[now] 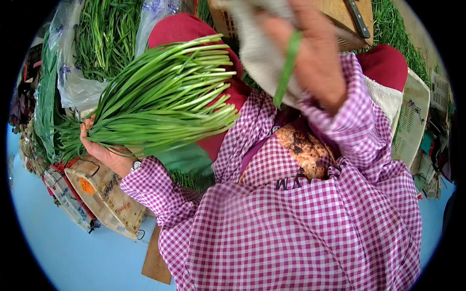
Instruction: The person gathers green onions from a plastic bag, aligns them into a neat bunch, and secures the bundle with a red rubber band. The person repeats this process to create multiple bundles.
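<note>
My left hand (103,147), at the left, is closed around the leafy end of a big bunch of garlic chives (164,94). The pale cut ends of the bunch fan out to the right, over my red trouser leg. Higher up and right of the centre, my right hand (309,54) is blurred, with a flat green leaf strip (287,69) hanging at its fingers. Whether those fingers pinch the strip cannot be told. A whitish cloth (258,54) lies just behind and beside that hand, also blurred.
More chives fill a plastic-lined container (107,40) at the upper left. A black-handled knife (356,18) rests on a wooden board (335,14) at the top right. Loose greens (393,32) lie beyond it. Plastic crates stand at the lower left (109,196) and right (411,120).
</note>
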### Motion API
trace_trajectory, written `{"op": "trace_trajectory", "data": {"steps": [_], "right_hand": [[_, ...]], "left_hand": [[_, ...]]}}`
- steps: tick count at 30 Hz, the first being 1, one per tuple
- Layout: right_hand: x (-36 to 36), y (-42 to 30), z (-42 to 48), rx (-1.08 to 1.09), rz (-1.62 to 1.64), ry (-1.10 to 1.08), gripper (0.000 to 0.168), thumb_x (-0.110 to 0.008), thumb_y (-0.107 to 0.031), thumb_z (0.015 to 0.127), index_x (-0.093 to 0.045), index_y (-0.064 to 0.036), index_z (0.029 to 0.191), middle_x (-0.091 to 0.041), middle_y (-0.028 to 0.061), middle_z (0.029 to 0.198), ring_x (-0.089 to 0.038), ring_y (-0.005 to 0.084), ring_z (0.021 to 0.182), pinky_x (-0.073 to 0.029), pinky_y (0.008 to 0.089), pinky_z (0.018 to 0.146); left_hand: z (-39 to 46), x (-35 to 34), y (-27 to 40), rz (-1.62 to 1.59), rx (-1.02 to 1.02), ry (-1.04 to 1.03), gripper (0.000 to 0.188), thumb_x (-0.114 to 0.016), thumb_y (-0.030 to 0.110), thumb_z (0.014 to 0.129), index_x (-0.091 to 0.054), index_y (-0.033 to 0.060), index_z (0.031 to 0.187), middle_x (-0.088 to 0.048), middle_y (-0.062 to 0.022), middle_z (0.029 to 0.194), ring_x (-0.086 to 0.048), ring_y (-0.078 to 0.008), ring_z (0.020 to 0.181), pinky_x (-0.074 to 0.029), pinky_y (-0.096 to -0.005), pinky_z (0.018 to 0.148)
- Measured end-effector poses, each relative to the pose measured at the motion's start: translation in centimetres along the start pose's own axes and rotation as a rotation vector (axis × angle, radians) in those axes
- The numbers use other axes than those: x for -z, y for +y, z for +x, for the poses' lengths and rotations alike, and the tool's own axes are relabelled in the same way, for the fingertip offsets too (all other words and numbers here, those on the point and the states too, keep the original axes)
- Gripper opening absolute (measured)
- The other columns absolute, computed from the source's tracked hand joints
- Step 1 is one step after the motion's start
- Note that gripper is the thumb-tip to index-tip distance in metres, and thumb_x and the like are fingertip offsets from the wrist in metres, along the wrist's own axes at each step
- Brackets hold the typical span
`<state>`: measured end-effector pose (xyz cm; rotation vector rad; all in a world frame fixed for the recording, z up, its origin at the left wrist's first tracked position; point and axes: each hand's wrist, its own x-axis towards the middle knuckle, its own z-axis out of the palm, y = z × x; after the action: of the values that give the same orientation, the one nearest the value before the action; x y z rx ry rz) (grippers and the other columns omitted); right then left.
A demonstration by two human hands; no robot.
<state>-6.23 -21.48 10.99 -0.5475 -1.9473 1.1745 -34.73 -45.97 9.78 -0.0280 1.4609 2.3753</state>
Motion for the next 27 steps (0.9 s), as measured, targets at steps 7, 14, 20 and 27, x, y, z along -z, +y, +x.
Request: {"op": "trace_trajectory", "data": {"steps": [7,14,20,27], "right_hand": [[-1.0,7.0,-6.3,-0.324,-0.363,-0.336,0.027,-0.052,-0.005,0.083,-0.056,-0.005,0.109,-0.060,0.0125,0.100,-0.061,0.0277,0.092,-0.048,0.0346,0.077],[-1.4,-6.4,-3.5,-0.139,0.195,-0.311,0.024,-0.061,-0.016,0.083,-0.059,-0.007,0.105,-0.061,0.0060,0.096,-0.061,0.0196,0.086,-0.051,0.0271,0.064],[-2.1,-1.7,-9.5,0.056,-0.519,-0.682,0.031,-0.060,-0.007,0.069,-0.060,-0.013,0.100,-0.058,0.0070,0.104,-0.059,0.0220,0.091,-0.052,0.0317,0.060],[19.8,-5.7,-9.4,-0.630,-0.332,0.041,0.033,-0.052,-0.002,0.086,-0.055,-0.005,0.119,-0.055,0.0113,0.117,-0.059,0.0273,0.101,-0.051,0.0328,0.083]], "left_hand": [[-1.0,-1.8,-0.6,0.029,-0.067,0.120,0.011,-0.051,0.013,0.087,-0.057,0.0031,0.085,-0.063,-0.0063,0.081,-0.057,-0.0209,0.091,-0.046,-0.0400,0.090],[0.6,3.1,0.8,-0.011,0.046,0.016,0.017,-0.050,0.017,0.089,-0.058,0.0026,0.094,-0.064,-0.0097,0.093,-0.061,-0.0225,0.089,-0.050,-0.0403,0.085],[0.6,1.8,0.4,0.025,0.067,0.035,0.018,-0.054,0.017,0.088,-0.059,0.0019,0.096,-0.064,-0.0096,0.095,-0.061,-0.0212,0.086,-0.052,-0.0369,0.081],[3.6,7.1,2.0,0.019,0.098,0.129,0.016,-0.059,0.010,0.083,-0.061,-0.0013,0.094,-0.065,-0.0131,0.096,-0.062,-0.0265,0.089,-0.051,-0.0402,0.084]]}}
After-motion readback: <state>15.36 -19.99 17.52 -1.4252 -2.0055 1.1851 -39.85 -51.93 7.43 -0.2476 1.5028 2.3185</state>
